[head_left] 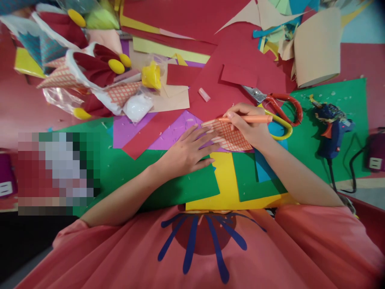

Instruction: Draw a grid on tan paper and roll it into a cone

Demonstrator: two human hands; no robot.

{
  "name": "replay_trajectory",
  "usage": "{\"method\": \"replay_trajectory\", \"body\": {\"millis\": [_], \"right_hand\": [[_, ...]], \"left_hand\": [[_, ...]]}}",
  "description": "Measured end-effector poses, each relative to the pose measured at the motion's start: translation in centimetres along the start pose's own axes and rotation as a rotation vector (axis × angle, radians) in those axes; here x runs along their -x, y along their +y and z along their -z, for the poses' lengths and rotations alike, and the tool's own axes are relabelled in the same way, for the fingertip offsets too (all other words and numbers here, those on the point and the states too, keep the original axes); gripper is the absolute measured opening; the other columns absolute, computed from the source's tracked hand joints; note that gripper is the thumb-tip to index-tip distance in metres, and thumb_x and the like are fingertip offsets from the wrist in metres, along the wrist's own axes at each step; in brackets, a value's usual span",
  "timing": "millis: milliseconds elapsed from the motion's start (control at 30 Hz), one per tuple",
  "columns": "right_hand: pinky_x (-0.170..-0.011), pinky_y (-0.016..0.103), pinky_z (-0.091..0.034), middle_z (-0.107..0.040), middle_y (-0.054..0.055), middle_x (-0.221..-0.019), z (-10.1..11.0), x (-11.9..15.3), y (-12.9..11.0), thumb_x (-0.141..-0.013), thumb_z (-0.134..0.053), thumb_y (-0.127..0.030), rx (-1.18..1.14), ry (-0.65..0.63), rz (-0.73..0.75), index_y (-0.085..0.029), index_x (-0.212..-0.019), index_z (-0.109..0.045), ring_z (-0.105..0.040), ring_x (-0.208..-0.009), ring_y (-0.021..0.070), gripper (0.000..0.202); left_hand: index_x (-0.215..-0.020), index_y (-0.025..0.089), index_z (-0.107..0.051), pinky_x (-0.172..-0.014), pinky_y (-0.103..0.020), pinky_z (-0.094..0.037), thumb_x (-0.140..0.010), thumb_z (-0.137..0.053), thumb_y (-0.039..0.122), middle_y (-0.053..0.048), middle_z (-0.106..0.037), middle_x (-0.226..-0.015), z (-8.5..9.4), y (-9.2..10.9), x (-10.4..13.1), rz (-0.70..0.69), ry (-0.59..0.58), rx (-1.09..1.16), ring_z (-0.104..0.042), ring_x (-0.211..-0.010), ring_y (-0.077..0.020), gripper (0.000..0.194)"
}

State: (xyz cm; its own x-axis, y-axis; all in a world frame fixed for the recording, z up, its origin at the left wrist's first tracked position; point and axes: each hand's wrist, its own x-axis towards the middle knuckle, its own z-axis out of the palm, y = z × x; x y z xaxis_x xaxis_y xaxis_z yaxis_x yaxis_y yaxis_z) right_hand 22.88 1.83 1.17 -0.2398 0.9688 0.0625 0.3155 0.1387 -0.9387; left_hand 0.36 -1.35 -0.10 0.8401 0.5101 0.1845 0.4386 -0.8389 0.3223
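My right hand (pixel 248 124) is closed around an orange marker (pixel 258 119), its tip touching the upper edge of a cream paper piece with an orange crosshatch pattern (pixel 233 136). Over the left part of that piece my left hand (pixel 192 150) lies flat, fingers spread. Purple paper (pixel 180 128) is under the patterned piece. Beyond my fingers a small pale pink cap-like piece (pixel 204 94) rests on red paper (pixel 210 90). Red-handled scissors (pixel 282 106) lie past my right hand, and a yellow scissor-like handle (pixel 287 136) shows partly behind it.
A blue glue gun (pixel 332 136) with a black cord sits at right on green sheet (pixel 355 108). Behind it stands a beige paper cylinder (pixel 317 48). At upper left are crosshatched paper cones with white edging (pixel 120 94), red folds and yellow ovals. Paper scraps (pixel 276 40) fill the back.
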Motion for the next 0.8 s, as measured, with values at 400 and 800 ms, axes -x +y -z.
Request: {"method": "replay_trajectory", "body": {"millis": [400, 800], "right_hand": [[-0.062, 0.024, -0.042, -0.059, -0.002, -0.063, -0.01, -0.13, 0.5, -0.089, -0.057, -0.032, 0.063, -0.018, 0.034, -0.017, -0.075, -0.063, -0.054, -0.061, 0.0094, 0.021], [-0.058, 0.024, -0.039, -0.056, -0.002, -0.061, -0.06, -0.14, 0.67, -0.087, -0.055, -0.028, -0.008, -0.027, 0.007, -0.016, -0.07, -0.06, -0.051, -0.059, 0.0088, 0.022]], "left_hand": [[-0.117, 0.016, -0.063, -0.107, -0.052, -0.043, -0.097, -0.049, 0.037, -0.014, -0.059, -0.133, 0.13, 0.01, -0.14, -0.014, 0.026, -0.008, -0.05, -0.13, -0.0327, 0.033], [-0.121, 0.016, -0.062, -0.106, -0.056, -0.043, -0.097, -0.047, 0.037, -0.016, -0.057, -0.134, -0.03, -0.16, -0.09, -0.004, 0.011, 0.046, -0.049, -0.13, -0.0334, 0.035]]}}
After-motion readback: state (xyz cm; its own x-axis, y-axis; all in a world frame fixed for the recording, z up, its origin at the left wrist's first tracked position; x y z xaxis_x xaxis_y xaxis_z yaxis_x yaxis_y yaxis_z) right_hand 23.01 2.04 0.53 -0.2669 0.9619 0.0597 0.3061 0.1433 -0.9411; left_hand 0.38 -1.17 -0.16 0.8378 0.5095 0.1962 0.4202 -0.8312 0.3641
